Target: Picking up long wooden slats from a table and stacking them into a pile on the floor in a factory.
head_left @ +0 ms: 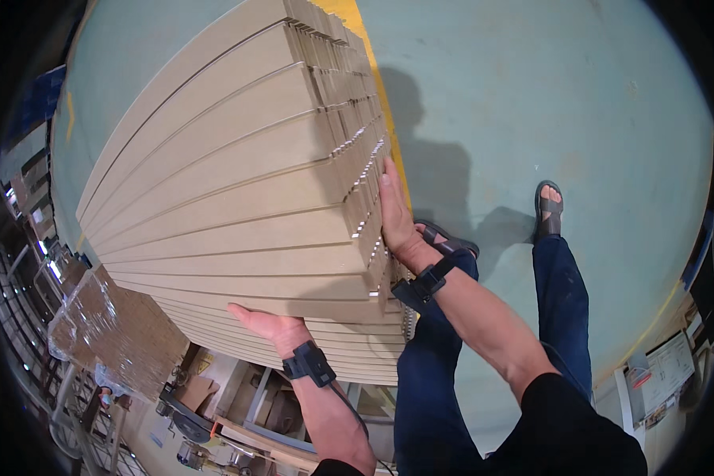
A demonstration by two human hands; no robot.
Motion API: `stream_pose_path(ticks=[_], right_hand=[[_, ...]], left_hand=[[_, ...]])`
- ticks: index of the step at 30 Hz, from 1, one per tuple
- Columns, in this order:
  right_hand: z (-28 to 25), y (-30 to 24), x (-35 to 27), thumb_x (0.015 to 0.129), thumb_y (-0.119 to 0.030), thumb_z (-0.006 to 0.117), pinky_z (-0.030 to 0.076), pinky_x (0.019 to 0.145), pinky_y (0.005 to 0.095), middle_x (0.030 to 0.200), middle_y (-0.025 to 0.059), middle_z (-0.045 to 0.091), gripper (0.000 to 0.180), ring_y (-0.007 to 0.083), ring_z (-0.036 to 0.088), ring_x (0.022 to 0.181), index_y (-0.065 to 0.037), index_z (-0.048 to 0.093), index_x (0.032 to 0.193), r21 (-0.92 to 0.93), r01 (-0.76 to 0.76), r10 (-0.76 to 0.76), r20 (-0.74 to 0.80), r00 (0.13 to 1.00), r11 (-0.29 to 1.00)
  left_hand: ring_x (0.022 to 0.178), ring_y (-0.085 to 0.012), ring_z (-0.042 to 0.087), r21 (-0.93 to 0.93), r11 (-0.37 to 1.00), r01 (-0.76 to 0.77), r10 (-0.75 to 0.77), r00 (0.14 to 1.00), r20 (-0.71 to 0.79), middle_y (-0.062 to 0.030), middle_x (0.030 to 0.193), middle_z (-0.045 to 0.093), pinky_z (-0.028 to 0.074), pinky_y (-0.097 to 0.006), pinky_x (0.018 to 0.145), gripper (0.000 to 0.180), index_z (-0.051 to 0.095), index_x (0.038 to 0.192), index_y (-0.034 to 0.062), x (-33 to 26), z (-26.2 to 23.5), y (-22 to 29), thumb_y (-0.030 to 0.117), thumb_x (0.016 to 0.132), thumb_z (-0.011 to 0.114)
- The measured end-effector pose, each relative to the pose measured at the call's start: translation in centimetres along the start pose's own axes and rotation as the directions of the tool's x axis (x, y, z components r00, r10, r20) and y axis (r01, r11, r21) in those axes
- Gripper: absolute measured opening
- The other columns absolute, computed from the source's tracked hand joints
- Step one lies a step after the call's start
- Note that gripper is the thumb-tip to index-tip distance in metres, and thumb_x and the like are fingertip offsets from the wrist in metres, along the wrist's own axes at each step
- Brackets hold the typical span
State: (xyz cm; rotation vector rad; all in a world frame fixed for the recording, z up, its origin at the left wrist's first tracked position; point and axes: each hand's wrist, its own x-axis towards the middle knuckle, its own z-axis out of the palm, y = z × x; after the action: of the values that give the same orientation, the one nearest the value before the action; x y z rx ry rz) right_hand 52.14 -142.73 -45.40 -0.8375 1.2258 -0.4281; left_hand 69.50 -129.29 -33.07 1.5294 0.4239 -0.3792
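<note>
A tall stack of long tan boards (238, 182) fills the left and middle of the view. Its upper boards jut out past the lower boards (357, 339). Against the near long side rests my left hand (271, 327), one finger or the thumb stretched out to the left; the other fingers are hidden at the boards' edge. My right hand (397, 218) lies flat along the right end of the stack, where the notched, uneven board ends show, fingers straight and pointing away from me. Each wrist wears a black strapped device.
A yellow line (393, 143) runs on the green floor (492, 87) beside the stack. Stretch-wrapped brown goods (119, 333) stand at the left, with machinery (190, 416) at lower left. My sandalled feet stand right of the stack. A board with papers (666, 369) is at far right.
</note>
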Motion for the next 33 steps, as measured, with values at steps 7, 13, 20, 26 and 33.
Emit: stream_pose_path(ticks=[7,13,20,26,33], right_hand=[[-3.9,-4.0,-6.3,0.107,-0.042,0.023,0.018,0.118,0.0363,0.156,0.0172,0.027,0.064,0.0265,0.025,0.143,0.001,0.017,0.154,0.133,0.045,-0.033,-0.087,0.996,0.990],[-1.5,-6.4,-12.0,0.106,-0.040,0.027,0.017,0.118,0.0395,0.156,0.0217,0.024,0.065,0.0316,0.025,0.144,0.006,0.017,0.152,-0.023,0.146,-0.148,-0.139,0.979,0.989],[1.6,-7.0,-10.8,0.101,-0.036,0.039,0.013,0.119,0.0450,0.155,0.0291,0.021,0.070,0.0412,0.019,0.145,0.007,0.017,0.151,-0.170,0.276,-0.285,-0.031,0.958,0.946],[1.1,-6.7,-10.9,0.102,-0.034,0.040,0.013,0.120,0.0406,0.157,0.0262,0.019,0.071,0.0375,0.017,0.148,0.008,0.013,0.152,-0.202,0.288,-0.296,-0.006,0.955,0.936],[-1.1,-8.0,-12.0,0.099,-0.026,0.051,0.015,0.120,0.0409,0.159,0.0246,0.016,0.074,0.0356,0.017,0.148,0.003,0.011,0.153,-0.264,0.394,-0.330,0.258,0.908,0.880]], left_hand=[[0.136,-0.0284,0.039,0.149,0.988,-0.036,0.031,0.999,0.034,-0.0103,0.154,0.036,0.031,-0.040,0.115,0.072,0.033,0.150,0.0052,-2.7,1.0,0.9,0.058,0.101,0.033],[0.140,-0.0277,0.033,0.318,0.935,-0.159,0.164,0.986,0.012,-0.0168,0.159,0.024,0.028,-0.040,0.118,0.085,0.012,0.155,0.0022,-5.0,3.4,1.3,0.060,0.099,0.041],[0.127,-0.0329,0.046,0.405,0.899,-0.168,0.230,0.967,-0.109,-0.0226,0.152,0.028,0.046,-0.044,0.106,0.101,-0.005,0.155,0.0044,-5.6,6.8,0.2,0.038,0.093,0.067],[0.128,-0.0311,0.045,0.385,0.909,-0.161,0.236,0.959,-0.157,-0.0218,0.152,0.028,0.044,-0.042,0.107,0.103,-0.004,0.155,0.0049,-5.4,6.4,0.7,0.032,0.091,0.072],[0.143,-0.0335,0.029,0.641,0.714,-0.283,0.463,0.877,-0.129,-0.0254,0.158,0.016,0.023,-0.040,0.120,0.103,0.003,0.154,-0.0024,-4.7,5.5,0.3,0.045,0.091,0.068]])
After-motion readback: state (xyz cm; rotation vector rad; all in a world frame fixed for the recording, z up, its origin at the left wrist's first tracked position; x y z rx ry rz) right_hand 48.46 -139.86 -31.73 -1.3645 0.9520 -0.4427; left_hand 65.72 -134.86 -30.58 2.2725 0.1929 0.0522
